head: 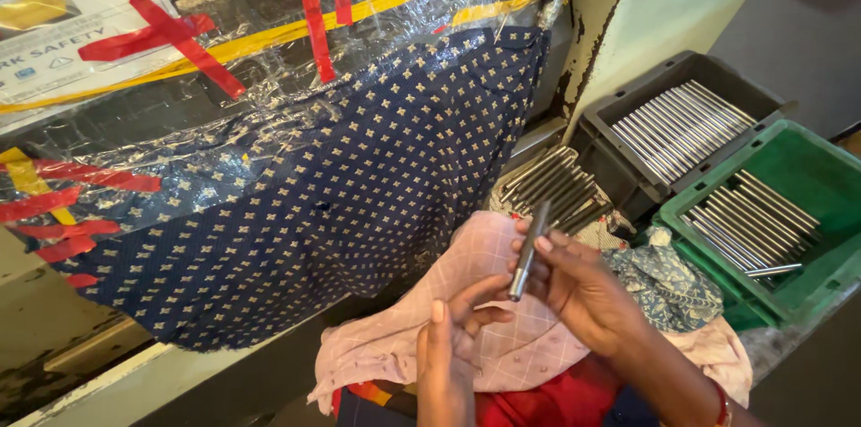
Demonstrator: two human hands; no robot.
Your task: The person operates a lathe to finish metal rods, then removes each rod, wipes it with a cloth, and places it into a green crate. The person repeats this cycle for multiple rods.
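Note:
My right hand (578, 288) grips a short metal rod (529, 248) and holds it nearly upright over a pink checked cloth (489, 328). My left hand (448, 342) rests on that cloth just below the rod's lower end, fingers loosely curled toward it. Whether the left fingers touch the rod is unclear. Behind the hands lies a loose pile of similar rods (552, 187).
A grey bin (619, 113) and a green bin (789, 158) at the right each hold several metal rods. A blue patterned cloth (359, 176) hangs over a machine panel covered with plastic film and red and yellow tape. A blue floral rag (668, 288) lies beside the green bin.

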